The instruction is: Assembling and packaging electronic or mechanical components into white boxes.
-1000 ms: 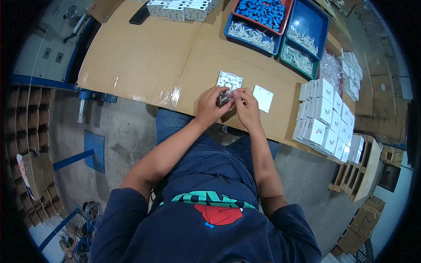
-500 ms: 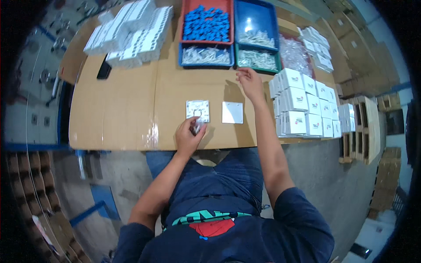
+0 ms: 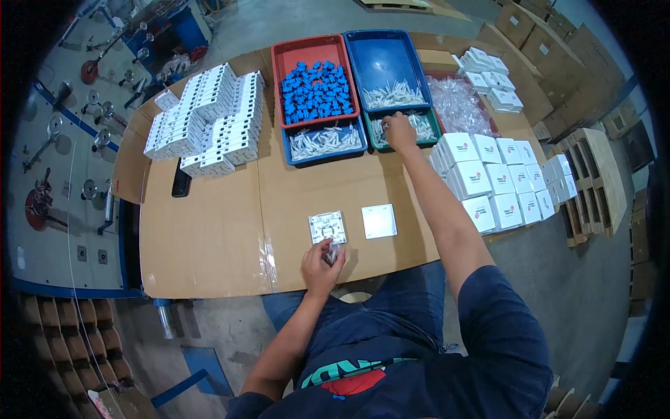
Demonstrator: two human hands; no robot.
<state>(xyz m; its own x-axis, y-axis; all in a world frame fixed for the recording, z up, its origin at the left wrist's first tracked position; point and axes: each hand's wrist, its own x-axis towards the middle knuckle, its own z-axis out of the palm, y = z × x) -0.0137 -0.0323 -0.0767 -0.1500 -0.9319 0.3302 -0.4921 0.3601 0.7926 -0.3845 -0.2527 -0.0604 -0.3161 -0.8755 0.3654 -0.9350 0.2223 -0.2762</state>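
Observation:
My left hand [image 3: 321,271] is closed around a small see-through plastic packet [image 3: 335,253], partly hidden by the fingers. Its fingertips are at the lower edge of a square white frame [image 3: 327,228] with fittings on its face, lying on the cardboard. Beside that, to the right, lies a flat white square plate [image 3: 379,221]. With the arm stretched far forward, my right hand [image 3: 400,133] is over the green tray [image 3: 381,147] of small whitish slender pieces [image 3: 422,127]. Its fingers are bent together at the tray's left part; what they hold, if anything, is hidden.
Behind stand a red tray [image 3: 280,54] of blue parts and two blue trays [image 3: 383,54] [image 3: 296,163] of whitish pieces. White boxes are stacked left [image 3: 234,105] and right [image 3: 469,178]. A black phone [image 3: 181,179] lies left. Clear plastic bags [image 3: 457,105] fill a box at back right.
My right hand has gone forward from the tray's near edge into the green tray, its fingers closing. The left hand keeps its hold by the white frame. The whole view has shifted.

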